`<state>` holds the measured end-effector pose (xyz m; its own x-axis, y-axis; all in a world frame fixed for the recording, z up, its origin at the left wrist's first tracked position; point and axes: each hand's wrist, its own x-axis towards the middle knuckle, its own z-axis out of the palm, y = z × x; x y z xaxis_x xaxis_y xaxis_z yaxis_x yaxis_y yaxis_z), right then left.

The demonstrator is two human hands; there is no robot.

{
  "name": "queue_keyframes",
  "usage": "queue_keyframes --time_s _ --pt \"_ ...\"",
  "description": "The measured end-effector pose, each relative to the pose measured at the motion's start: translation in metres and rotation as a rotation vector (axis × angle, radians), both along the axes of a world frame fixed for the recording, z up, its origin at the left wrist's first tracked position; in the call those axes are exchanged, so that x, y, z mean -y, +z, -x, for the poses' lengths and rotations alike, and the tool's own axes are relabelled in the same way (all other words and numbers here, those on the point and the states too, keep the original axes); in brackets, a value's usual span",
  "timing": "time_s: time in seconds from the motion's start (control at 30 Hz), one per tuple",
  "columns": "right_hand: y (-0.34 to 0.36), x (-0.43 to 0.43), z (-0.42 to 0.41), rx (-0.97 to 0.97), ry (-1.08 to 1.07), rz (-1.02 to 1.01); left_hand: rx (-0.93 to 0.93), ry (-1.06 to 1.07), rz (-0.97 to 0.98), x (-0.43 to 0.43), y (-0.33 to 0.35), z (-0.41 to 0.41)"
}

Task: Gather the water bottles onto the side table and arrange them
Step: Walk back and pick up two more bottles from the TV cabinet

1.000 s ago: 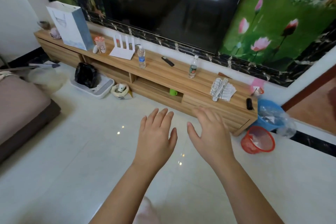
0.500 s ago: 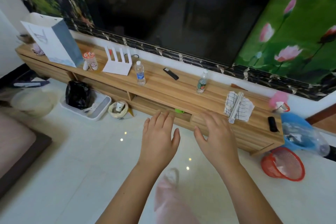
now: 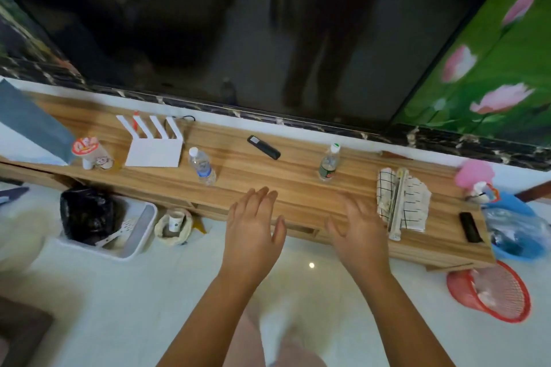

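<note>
Two water bottles stand upright on the long wooden TV cabinet [image 3: 268, 185]. A clear bottle with a blue label [image 3: 202, 166] is left of centre; a bottle with a green label and white cap [image 3: 329, 163] is right of centre. My left hand [image 3: 252, 229] hovers with straight fingers over the cabinet's front edge, below and to the right of the blue-label bottle. Over the same edge, below the green-label bottle, is my right hand [image 3: 359, 231], its fingers spread and relaxed. Neither hand holds anything.
On the cabinet: a white router [image 3: 153, 144], a sealed cup [image 3: 89, 152], a paper bag [image 3: 28, 131], a black remote [image 3: 264, 147], a checked cloth with a stick [image 3: 401, 202], a small black object [image 3: 471, 227]. On the floor: a white tray [image 3: 131, 232], a red basket [image 3: 495, 293], a blue tub [image 3: 515, 229].
I have walked closer to the cabinet, so it and the bottles fill more of the view. Both empty hands have reached forward to its front edge.
</note>
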<state>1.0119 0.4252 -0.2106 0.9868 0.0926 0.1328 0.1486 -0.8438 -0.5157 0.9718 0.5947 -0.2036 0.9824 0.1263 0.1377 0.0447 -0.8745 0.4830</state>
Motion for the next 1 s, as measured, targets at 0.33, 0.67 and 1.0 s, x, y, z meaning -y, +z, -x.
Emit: queue_keyframes --time_s 0.33,0.67,1.0 --pt "-0.086 -0.034 -0.143 -0.25 -0.269 -0.193 -0.107 -0.16 0.081 -0.033 -0.07 -0.17" --pt "-0.21 -0.007 -0.267 -0.457 -0.562 -0.55 -0.271 -0.093 0.22 -0.019 -0.166 -0.264" --pt "-0.319 -0.001 -0.312 -0.398 -0.525 -0.593 -0.354 -0.097 0.244 -0.016 -0.241 -0.292"
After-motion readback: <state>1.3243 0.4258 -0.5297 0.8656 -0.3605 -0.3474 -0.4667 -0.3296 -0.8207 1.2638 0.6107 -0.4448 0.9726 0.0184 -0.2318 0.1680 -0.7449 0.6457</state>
